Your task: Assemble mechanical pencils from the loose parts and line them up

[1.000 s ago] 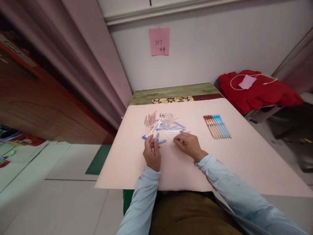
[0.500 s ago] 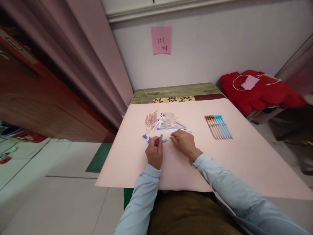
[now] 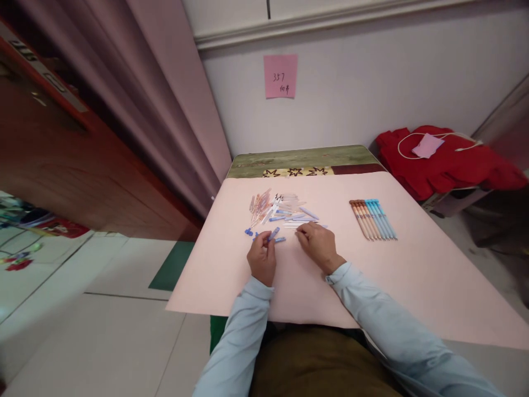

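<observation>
The left hand (image 3: 262,260) holds a blue pen barrel (image 3: 274,233), nearer the surface's (image 3: 397,292) left edge than its right. The right hand (image 3: 318,246) is narrowly curled; any grip cannot be told. A pink note (image 3: 280,63) reads "357".

Head view: from head height, above the table's (image 3: 248,161) near edge
Facing: forward and down, past the far edge to the wall (image 3: 351,94)
Nearness: close, both far corners in frame
</observation>
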Motion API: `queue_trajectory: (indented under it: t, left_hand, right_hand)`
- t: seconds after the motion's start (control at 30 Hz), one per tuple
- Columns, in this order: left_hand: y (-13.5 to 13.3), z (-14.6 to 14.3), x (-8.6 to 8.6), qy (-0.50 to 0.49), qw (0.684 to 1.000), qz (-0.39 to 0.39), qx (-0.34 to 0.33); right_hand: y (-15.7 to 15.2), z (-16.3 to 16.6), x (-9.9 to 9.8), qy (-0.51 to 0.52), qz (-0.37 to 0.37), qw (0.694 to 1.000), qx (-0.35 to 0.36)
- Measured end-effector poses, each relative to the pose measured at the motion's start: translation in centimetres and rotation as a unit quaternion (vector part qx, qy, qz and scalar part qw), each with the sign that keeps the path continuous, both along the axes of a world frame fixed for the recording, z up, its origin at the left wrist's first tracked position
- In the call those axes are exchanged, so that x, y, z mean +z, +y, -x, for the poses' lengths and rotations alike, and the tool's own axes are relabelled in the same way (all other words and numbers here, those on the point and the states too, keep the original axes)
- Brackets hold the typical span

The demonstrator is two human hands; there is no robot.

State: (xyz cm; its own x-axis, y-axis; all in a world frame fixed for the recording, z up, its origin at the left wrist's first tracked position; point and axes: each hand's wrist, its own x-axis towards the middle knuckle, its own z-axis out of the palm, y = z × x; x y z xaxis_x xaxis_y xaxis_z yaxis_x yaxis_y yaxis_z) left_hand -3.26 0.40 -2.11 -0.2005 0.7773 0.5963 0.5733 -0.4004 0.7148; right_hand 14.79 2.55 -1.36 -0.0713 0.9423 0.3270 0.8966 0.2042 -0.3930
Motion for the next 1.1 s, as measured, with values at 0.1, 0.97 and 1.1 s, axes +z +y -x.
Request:
queue_trajectory:
  t: [0.1, 0.97, 1.1]
  left_hand:
    - [0.1, 0.1, -0.1, -0.008, 1.0, 0.012, 0.002]
    - [0.1, 0.0, 0.3, 0.026, 0.999, 0.002, -0.046]
    - [0.0, -0.1, 0.2, 0.052, 0.996, 0.0, -0.07]
  right_hand:
    - [0.0, -0.6, -0.3, 0.0, 0.007, 1.0, 0.009]
    - [-0.4, 0.0, 0.7, 0.41, 0.065, 0.907, 0.073]
    - [-0.4, 0.2, 1.2, 0.564, 0.078, 0.819, 0.068]
